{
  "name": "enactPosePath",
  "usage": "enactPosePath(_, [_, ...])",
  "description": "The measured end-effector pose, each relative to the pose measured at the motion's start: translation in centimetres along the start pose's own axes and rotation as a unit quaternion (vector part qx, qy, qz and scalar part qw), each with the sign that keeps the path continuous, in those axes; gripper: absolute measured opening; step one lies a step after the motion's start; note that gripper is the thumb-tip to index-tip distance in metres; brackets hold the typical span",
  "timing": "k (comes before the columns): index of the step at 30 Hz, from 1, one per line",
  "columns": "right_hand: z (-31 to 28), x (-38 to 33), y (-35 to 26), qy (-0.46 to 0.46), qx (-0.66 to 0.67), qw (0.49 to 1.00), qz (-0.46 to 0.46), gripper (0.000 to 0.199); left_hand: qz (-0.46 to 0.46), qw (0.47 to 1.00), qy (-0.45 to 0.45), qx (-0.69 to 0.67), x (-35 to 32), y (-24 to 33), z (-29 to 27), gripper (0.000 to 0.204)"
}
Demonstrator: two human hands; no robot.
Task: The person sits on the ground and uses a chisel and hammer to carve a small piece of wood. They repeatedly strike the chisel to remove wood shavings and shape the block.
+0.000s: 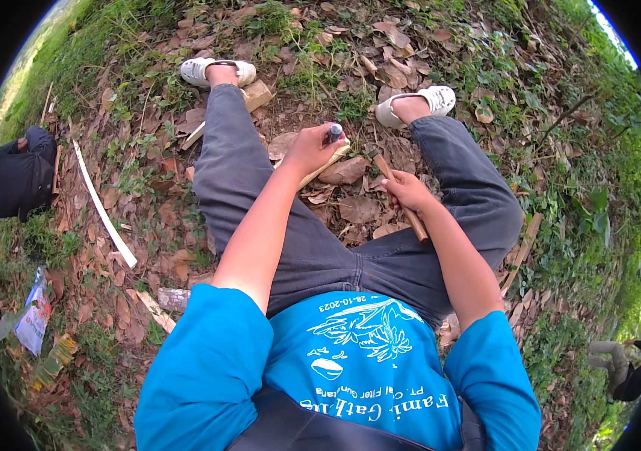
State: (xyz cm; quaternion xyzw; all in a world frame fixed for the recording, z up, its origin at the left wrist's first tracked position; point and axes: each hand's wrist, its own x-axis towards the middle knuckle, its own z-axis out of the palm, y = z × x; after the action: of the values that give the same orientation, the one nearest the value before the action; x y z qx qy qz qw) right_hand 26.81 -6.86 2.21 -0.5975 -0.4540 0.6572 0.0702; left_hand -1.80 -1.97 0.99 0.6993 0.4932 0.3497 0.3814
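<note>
My left hand (313, 152) is closed around a short dark handle (333, 133) with a shiny round end. Whatever lies below that handle is hidden by my fingers. Just under this hand, a pale strip of wood (329, 164) slants over the leaf litter between my legs. To the right, my right hand (408, 190) grips a brown wooden-handled tool (414, 221), pointing up and left. Its far tip is dark, close to the pale wood but apart from it. The kind of tool is unclear.
A wood block (258, 95) lies by my left shoe. At left are a long pale strip (102, 203), a plastic bag (34, 316) and a person in dark clothing (23, 173). Another person (628, 370) is far right. A stick (522, 254) lies beside my right leg.
</note>
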Motion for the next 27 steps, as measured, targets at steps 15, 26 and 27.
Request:
enactPosePath(15, [5.7,-18.8,-17.5,0.161,0.080,0.853,-0.490,0.036,-0.009,1.000,0.003,0.026,0.3,-0.5,-0.7,0.021])
enactPosePath(26, [5.0,-15.2,-18.5,0.202,-0.042,0.884,-0.420,0.034,-0.015,1.000,-0.007,0.011,0.3,-1.2,-1.0,0.019])
enactPosePath(27, [5.3,-16.7,-19.3,0.183,-0.005,0.871,-0.456,0.033,-0.021,1.000,-0.006,0.008,-0.1,-1.2,-1.0,0.020])
